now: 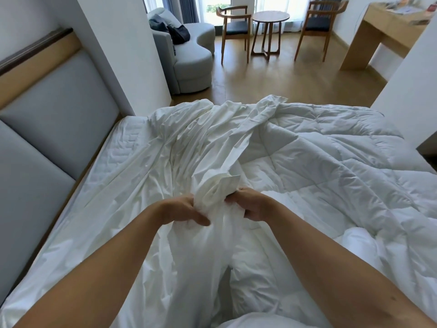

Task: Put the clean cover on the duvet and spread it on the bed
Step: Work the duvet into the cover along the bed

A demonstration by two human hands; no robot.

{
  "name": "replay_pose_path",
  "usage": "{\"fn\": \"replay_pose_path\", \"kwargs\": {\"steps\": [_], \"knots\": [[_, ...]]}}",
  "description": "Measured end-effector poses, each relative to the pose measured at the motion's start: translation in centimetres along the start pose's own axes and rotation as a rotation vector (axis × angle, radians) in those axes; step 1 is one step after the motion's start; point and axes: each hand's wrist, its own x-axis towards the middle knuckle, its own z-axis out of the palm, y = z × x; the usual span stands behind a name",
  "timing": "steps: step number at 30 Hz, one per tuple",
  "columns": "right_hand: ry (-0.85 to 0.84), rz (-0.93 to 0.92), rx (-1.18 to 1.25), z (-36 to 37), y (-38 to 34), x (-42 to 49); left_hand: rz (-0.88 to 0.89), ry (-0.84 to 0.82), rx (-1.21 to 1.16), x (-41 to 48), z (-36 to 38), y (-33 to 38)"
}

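Bed (pixel 111 147), cover (pixel 189 143) stretched straight ahead, left hand (pixel 182 209), right hand (pixel 254 207) gripping

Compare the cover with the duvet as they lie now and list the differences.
The cover is thin and finely creased; the duvet is thick, puffy and quilted in squares. The cover is gathered into a bunch gripped by the left hand and right hand; the duvet lies loose beside them. The cover spreads over the left and middle of the bed; the duvet lies on the right. Both are white and rumpled.
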Motion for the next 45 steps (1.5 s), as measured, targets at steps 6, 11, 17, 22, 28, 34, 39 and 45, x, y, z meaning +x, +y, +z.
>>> {"fn": "replay_pose_path", "kwargs": {"steps": [6, 11, 17, 22, 28, 34, 39, 45], "knots": [[0.001, 0.002, -0.029, -0.1, -0.7, 0.1, 0.181, 0.248, -0.375, 1.7, 0.3, -0.1], [-0.11, 0.056, -0.303, 0.0, -0.7, 0.2, 0.193, 0.391, -0.255, 2.9, 0.7, -0.3], [0.031, 0.008, -0.156, 0.6, -0.1, 1.0, -0.023, -0.043, -0.1, 0.4, -1.7, -1.3], [0.024, -0.001, -0.101, 0.4, 0.1, 1.2, 0.127, 0.13, -0.296, 0.2, -0.1, -0.8], [-0.219, 0.102, -0.274, 0.1, -0.8, -0.1, 0.165, 0.446, -0.309, 0.4, 1.1, 1.1], [-0.077, -0.072, -0.041, 0.9, -2.5, 0.5, 0.102, 0.293, -0.251, -1.9, -0.1, 2.8], [0.016, -0.122, -0.012, 1.6, -2.4, 1.0, -0.003, 0.202, -0.057, -2.6, 1.2, 3.2], [-0.19, 0.105, -0.19, 0.1, -2.5, 0.3, 0.158, 0.456, -0.323, -2.2, 1.0, 4.0]]}}
